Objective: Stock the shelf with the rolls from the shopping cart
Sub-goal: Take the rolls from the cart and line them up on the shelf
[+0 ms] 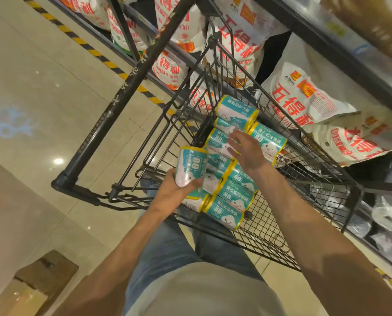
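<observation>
The left hand gripped one teal-and-white plastic-wrapped roll with yellow ends around its middle above the black wire shopping cart, while the right hand lay loose-fingered on the stacked rolls, likely light, soft and slick.

Place: a shop aisle, where I stand.
Centre of frame: my wire shopping cart.
Top and right: metal shelf stacked with printed flour bags.
Left: glossy tiled floor, striped hazard tape.

Flour sacks (red lettering), cardboard box.
</observation>
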